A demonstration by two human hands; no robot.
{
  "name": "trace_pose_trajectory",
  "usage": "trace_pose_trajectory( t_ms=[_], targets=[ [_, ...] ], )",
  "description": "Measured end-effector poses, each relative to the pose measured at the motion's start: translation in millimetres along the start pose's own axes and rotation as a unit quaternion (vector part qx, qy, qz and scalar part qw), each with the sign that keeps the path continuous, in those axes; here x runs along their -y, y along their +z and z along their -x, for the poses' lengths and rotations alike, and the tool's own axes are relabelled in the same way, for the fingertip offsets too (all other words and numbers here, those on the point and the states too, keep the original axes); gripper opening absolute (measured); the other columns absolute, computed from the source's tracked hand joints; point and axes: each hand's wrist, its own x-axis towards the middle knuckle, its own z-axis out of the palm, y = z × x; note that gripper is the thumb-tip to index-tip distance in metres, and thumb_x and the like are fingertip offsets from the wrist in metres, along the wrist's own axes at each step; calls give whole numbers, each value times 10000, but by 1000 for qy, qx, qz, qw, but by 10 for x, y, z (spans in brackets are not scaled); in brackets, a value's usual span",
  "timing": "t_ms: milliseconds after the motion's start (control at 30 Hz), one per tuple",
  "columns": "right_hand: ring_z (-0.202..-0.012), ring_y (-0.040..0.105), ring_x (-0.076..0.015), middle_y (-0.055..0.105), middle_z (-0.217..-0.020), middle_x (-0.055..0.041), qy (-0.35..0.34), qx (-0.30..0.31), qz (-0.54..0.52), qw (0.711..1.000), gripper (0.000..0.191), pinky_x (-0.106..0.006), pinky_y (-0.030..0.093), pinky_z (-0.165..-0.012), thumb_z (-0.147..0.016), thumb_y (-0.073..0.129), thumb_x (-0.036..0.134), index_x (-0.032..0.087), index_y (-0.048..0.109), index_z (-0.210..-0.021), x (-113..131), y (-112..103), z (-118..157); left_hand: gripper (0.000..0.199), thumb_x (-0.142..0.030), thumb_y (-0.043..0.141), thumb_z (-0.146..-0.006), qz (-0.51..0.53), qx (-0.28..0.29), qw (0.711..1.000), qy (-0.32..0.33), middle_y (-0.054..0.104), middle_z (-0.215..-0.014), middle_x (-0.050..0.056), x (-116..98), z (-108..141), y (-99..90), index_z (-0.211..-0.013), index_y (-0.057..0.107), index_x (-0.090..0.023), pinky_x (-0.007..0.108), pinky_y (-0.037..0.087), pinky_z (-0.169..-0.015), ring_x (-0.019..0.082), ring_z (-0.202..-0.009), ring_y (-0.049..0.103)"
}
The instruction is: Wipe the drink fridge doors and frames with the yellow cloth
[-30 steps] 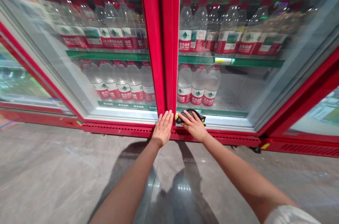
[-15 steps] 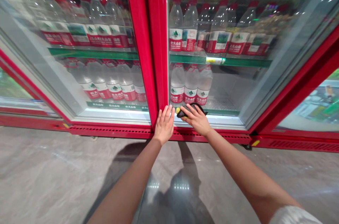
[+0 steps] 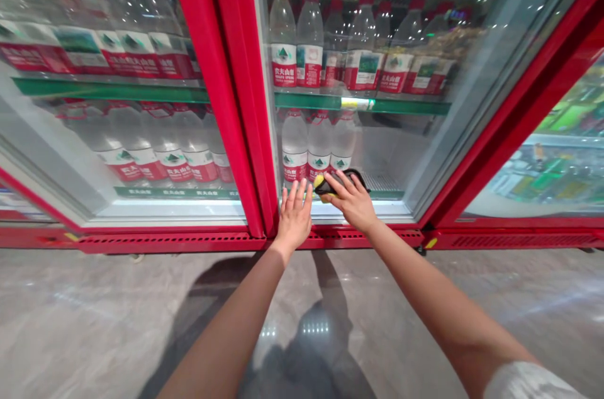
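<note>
My left hand (image 3: 295, 216) lies with fingers spread against the lower left part of the glass door, beside the red door frame (image 3: 243, 103), and holds nothing. Just right of it, my right hand (image 3: 353, 201) presses a black and yellow object (image 3: 340, 182) to the same glass, its fingers laid over it. What exactly the object is cannot be made out. Behind the glass, large water bottles (image 3: 294, 141) with red and white labels stand on the bottom shelf.
Smaller red-capped bottles (image 3: 283, 40) line the green-edged shelf (image 3: 311, 102) above. Another glass door with bottles (image 3: 177, 153) is on the left. A red perforated base (image 3: 179, 241) runs above the grey floor (image 3: 70, 323). At the right is another cooler (image 3: 557, 166).
The view has shifted right, so the coolers appear farther left. Both hands have moved rightward along the glass, away from the red frame, the right one still with the black and yellow object.
</note>
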Motion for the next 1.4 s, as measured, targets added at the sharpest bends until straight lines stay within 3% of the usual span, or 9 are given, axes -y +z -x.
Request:
trace_pose_trajectory(
  t_ms=[167,267,400,500,633,867,1033,1200,1400],
  targets=[
    [-1592,111,-269,289,-1682,13,90,-41,6,995,480,-583,272,-1248,-940,580,62,373,681,-1292,-291,-68,262,832,-99,518,-900,0,4,1000,12,130,-1714,160,-48,-34,41,-1640,141,-144,549,146,-1299,298,-1597,49],
    [-1586,144,-286,332,-1664,11,58,5,1,998,456,-603,319,-1223,-930,611,74,370,697,-1265,-253,0,506,790,-105,529,-902,-7,0,1000,11,154,-1710,167,-91,-49,64,-1625,213,-132,535,165,-1297,302,-1597,43],
    [-1579,189,-276,328,-1662,41,10,48,-8,999,438,-579,304,-1246,-934,634,119,389,691,-1274,-300,-72,430,770,-104,534,-903,-8,1,1000,22,182,-1705,161,-191,-88,114,-1618,249,-146,549,166,-1295,307,-1595,83],
    [-1590,113,-292,208,-1700,49,87,-18,-1,996,502,-590,274,-1260,-936,561,68,371,672,-1320,-551,-200,361,805,-105,537,-904,1,3,1000,27,163,-1711,144,-261,-125,153,-1633,202,-172,552,164,-1297,301,-1596,83],
    [-1591,78,-324,72,-1723,34,182,-110,7,977,616,-598,348,-1221,-883,485,-16,331,644,-1368,-746,-185,652,844,-104,523,-915,10,-5,1000,27,134,-1715,144,-332,-176,196,-1647,109,-177,566,141,-1300,297,-1596,73],
    [-1595,66,-280,200,-1704,64,83,25,-24,996,611,-635,301,-1231,-869,487,-31,369,690,-1283,-763,-144,827,816,-98,556,-894,18,-14,999,40,172,-1713,133,-525,-345,276,-1631,217,-185,559,148,-1300,307,-1595,88],
    [-1591,99,-299,101,-1729,27,180,-99,-18,979,599,-562,325,-1242,-890,444,-6,314,662,-1347,-1119,-239,940,892,-90,549,-893,29,-27,998,44,109,-1725,111,-571,-443,306,-1651,99,-228,581,122,-1299,309,-1597,72],
    [-1589,70,-331,-62,-1735,-30,252,-127,-11,959,660,-550,398,-1192,-871,434,-34,258,565,-1448,-856,41,1289,861,-113,548,-900,25,-36,998,49,183,-1709,135,-614,-469,352,-1647,124,-181,585,117,-1296,306,-1598,44],
    [-1597,25,-290,173,-1723,41,183,-77,-44,979,623,-578,305,-1234,-876,460,-22,360,666,-1323,-1017,-21,1039,812,-101,543,-899,35,-14,996,80,218,-1703,114,-814,-522,454,-1631,222,-238,630,36,-1279,297,-1598,66]
  ],
)
